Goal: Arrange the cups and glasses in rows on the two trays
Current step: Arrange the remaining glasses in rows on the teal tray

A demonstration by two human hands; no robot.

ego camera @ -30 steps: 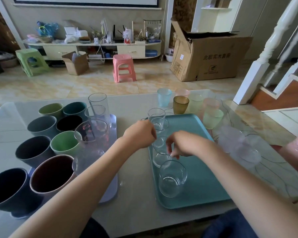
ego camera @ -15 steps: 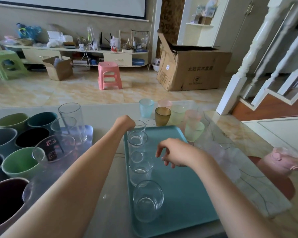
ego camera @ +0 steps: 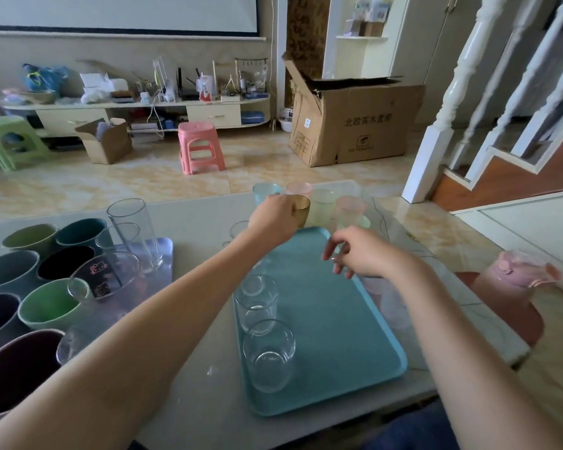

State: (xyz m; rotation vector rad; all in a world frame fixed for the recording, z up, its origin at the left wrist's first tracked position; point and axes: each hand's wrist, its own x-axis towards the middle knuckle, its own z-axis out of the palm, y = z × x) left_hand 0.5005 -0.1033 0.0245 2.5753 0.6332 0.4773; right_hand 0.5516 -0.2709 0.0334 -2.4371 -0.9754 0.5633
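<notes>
A teal tray [ego camera: 338, 319] lies in the middle of the table with a row of clear glasses [ego camera: 268, 355] along its left side. Beyond its far edge stand several tinted cups [ego camera: 322, 203]. My left hand [ego camera: 273, 219] reaches over the tray's far corner and grips the amber cup [ego camera: 301, 207] among them. My right hand [ego camera: 364, 254] hovers over the tray's right part, fingers loosely curled, holding nothing. At the left a lilac tray [ego camera: 163, 254] carries coloured mugs [ego camera: 51, 306] and tall clear glasses [ego camera: 135, 228].
Frosted cups [ego camera: 390, 300] stand right of the teal tray. A pink jug [ego camera: 514, 280] sits at the table's right edge. On the floor beyond the table stand a pink stool [ego camera: 200, 146] and a cardboard box [ego camera: 351, 121]; a stair rail rises at the right.
My left hand left the row of clear glasses and moved forward to the amber cup, closing on it. My right hand let go of a glass and lifted slightly right.
</notes>
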